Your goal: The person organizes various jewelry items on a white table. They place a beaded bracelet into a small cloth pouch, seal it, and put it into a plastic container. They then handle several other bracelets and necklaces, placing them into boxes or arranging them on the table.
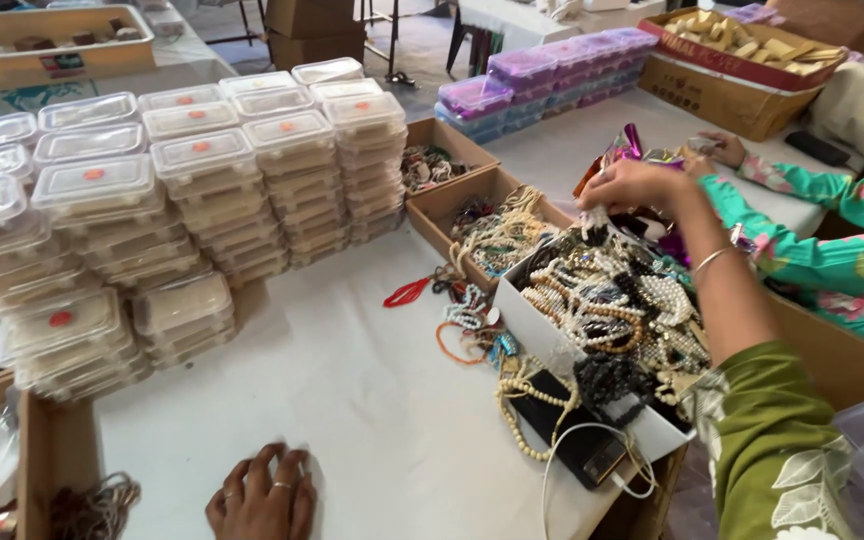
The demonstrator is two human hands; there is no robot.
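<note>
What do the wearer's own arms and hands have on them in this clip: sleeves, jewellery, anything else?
The right arm wears a short olive-green sleeve with a pale leaf pattern, and a thin silver-coloured bangle sits near the wrist of the right hand. The left hand has a ring on one finger; no sleeve shows on that side, since only the hand is in view.
</note>
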